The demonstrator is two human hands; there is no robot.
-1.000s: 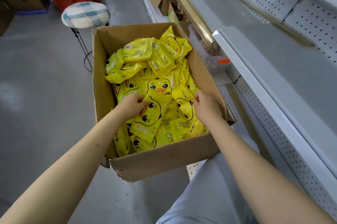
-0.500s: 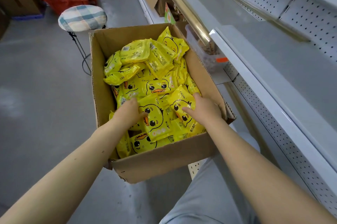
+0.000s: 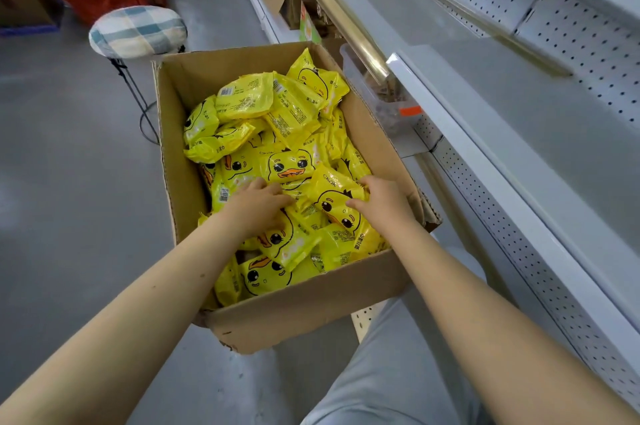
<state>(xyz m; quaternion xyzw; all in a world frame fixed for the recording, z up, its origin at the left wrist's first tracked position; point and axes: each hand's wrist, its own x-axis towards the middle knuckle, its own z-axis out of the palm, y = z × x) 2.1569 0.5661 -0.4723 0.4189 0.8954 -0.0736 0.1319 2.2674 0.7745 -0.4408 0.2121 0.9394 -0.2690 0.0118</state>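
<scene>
While the right hand pinches a duck packet atop the heap in the box, the left hand rests on neighbouring packets, grip unclear; slick film may slip.
</scene>
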